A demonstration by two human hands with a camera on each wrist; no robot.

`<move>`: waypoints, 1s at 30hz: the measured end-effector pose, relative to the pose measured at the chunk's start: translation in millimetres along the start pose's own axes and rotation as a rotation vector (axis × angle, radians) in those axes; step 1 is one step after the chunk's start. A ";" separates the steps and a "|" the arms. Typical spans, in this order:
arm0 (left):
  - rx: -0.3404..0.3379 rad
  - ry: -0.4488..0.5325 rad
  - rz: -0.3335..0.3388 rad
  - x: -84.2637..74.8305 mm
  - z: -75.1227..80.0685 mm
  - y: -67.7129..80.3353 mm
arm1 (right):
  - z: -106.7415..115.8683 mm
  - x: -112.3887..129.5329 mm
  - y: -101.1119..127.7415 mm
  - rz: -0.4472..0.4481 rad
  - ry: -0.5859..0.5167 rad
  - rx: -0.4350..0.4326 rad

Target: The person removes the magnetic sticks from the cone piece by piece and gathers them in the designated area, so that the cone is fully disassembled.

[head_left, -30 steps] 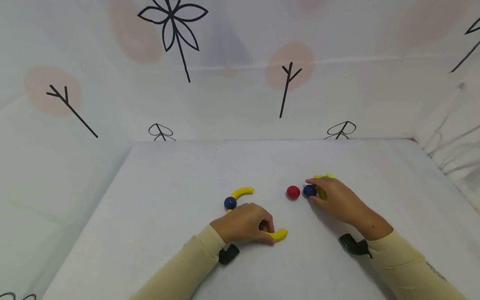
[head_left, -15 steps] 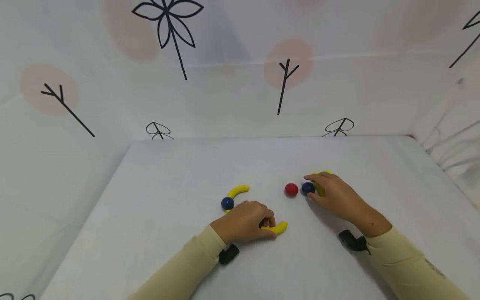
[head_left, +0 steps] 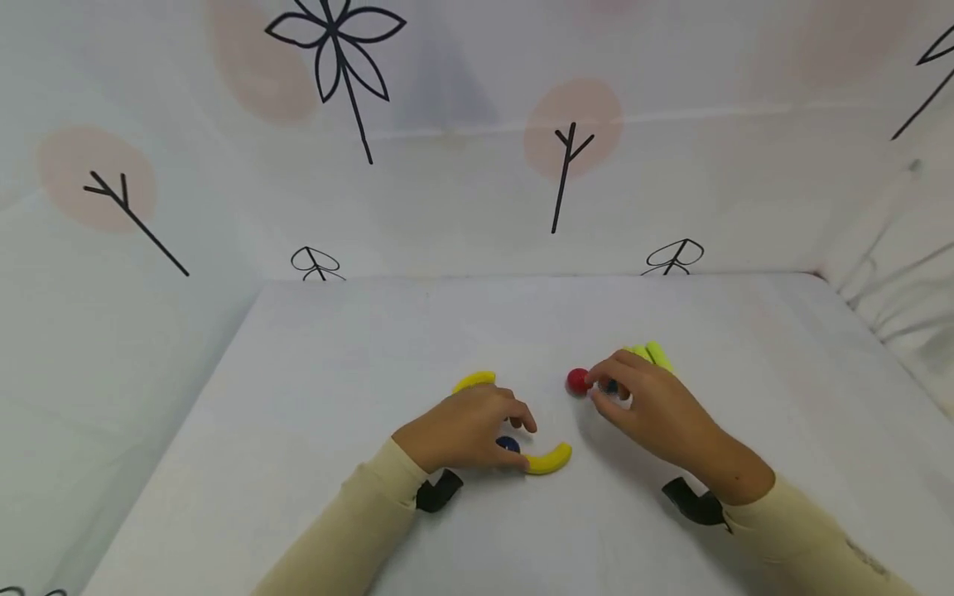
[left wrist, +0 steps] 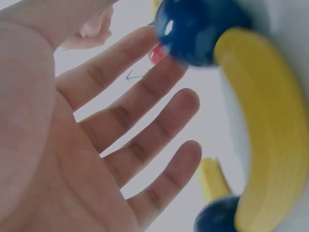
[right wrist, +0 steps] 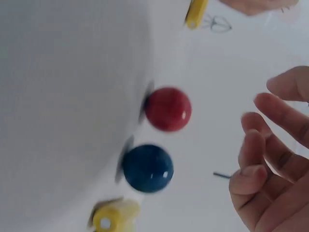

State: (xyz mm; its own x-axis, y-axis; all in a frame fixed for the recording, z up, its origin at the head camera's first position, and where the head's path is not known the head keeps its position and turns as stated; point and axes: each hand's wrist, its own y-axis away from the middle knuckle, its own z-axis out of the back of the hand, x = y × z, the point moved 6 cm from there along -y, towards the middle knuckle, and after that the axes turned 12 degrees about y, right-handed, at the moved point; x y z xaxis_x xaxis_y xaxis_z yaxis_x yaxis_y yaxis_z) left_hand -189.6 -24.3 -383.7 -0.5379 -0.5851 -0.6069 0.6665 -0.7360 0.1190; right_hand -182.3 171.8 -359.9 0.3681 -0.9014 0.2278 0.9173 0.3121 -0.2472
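My left hand [head_left: 477, 426] hovers with straight, spread fingers [left wrist: 145, 121] and holds nothing. A blue ball [head_left: 508, 444] shows under its fingertips, at the end of a yellow curved piece [head_left: 549, 459]. In the left wrist view that blue ball [left wrist: 198, 29] and curved piece [left wrist: 270, 121] are close up, with a second blue ball [left wrist: 217, 217] below. A second yellow curve [head_left: 474, 380] lies just beyond the hand. My right hand [head_left: 607, 391] arches loosely over another blue ball [right wrist: 147, 167], beside a red ball [head_left: 576, 381], gripping neither.
Yellow-green pieces [head_left: 652, 354] lie just behind my right hand. The white table [head_left: 335, 331] is walled by a printed cloth on three sides. Black wrist mounts [head_left: 436, 492] sit under both cream sleeves.
My left hand let go of the near yellow curve and drew back left, baring a blue ball. My right hand slid left over its blue ball toward the red one.
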 end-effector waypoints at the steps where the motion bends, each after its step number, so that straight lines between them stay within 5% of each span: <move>1: 0.003 0.007 0.009 0.4 2.2 1.3 | -1.8 5.3 1.6 0.020 -0.003 0.015; 12: 0.088 0.014 0.073 7.6 1.7 4.3 | -31.6 40.1 17.1 0.167 -0.094 0.379; 30: 0.078 0.086 0.095 11.1 0.5 4.4 | -49.2 49.6 20.8 0.270 -0.055 0.413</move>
State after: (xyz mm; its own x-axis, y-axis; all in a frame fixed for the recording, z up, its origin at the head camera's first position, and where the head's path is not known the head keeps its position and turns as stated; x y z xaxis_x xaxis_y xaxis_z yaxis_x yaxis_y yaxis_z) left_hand -192.9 -34.3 -389.5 -0.4258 -0.6247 -0.6545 0.6686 -0.7046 0.2376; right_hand -152.4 118.8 -400.0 0.5985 -0.7579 0.2595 0.7671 0.6356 0.0871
